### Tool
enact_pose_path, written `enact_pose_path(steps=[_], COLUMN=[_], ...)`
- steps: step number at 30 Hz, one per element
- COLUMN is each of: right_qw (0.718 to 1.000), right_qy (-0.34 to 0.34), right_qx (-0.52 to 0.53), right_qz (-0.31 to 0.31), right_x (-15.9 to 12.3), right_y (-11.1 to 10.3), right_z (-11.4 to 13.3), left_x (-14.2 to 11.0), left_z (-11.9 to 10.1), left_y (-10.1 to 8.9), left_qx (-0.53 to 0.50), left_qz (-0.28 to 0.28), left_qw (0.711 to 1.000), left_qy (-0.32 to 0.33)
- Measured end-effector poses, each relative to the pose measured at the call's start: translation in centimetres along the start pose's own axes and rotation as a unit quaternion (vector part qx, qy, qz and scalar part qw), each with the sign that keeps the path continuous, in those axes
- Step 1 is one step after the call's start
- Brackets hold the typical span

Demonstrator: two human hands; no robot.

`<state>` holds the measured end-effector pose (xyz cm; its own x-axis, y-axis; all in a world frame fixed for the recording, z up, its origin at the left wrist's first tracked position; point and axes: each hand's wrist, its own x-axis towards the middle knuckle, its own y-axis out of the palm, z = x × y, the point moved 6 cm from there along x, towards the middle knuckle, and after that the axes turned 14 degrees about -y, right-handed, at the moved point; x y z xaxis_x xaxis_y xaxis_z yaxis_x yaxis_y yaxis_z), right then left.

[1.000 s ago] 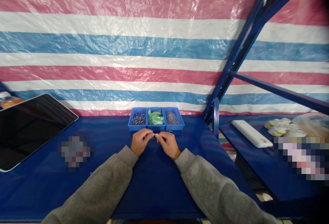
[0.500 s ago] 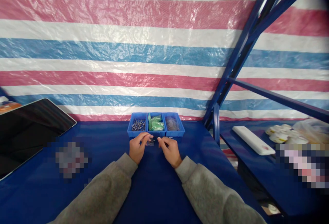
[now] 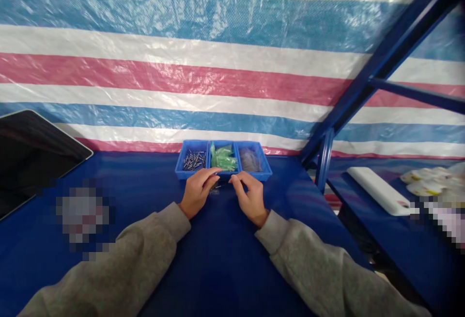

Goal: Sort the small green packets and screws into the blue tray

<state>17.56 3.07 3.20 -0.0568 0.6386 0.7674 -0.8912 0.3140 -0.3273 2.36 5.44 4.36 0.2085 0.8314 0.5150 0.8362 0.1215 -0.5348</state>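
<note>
Mid-frame, my left hand [image 3: 198, 192] and right hand [image 3: 251, 198] narrow their fingertips beside the blue bins [image 3: 182, 174]; I can't tell what they grip.

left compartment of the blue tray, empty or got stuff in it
Not empty: the left compartment holds a loose pile of small metal pieces, with its blue inner wall showing behind them.
</note>
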Motion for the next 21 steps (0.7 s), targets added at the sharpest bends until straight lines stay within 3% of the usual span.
enact_pose_path(steps=[9,15,21], right_qw=[0.997,0.997,0.996], right_qy=[0.069,0.011,-0.028], right_qx=[0.022,0.029,0.017], right_qz=[0.012,0.074,0.079], right_x=[-0.3,-0.1,-0.2], right_y=[0.0,0.7,1.1], right_z=[-1.2,-0.5,-0.4], left_x=[0.0,0.1,-0.4], left_z=[-0.2,0.5,0.2], left_y=[-0.3,0.1,0.5], left_qx=[-0.046,-0.02,0.008], left_qz=[-0.013,0.003,0.011], left_qw=[0.998,1.0,1.0], left_qy=[0.039,0.003,0.019])
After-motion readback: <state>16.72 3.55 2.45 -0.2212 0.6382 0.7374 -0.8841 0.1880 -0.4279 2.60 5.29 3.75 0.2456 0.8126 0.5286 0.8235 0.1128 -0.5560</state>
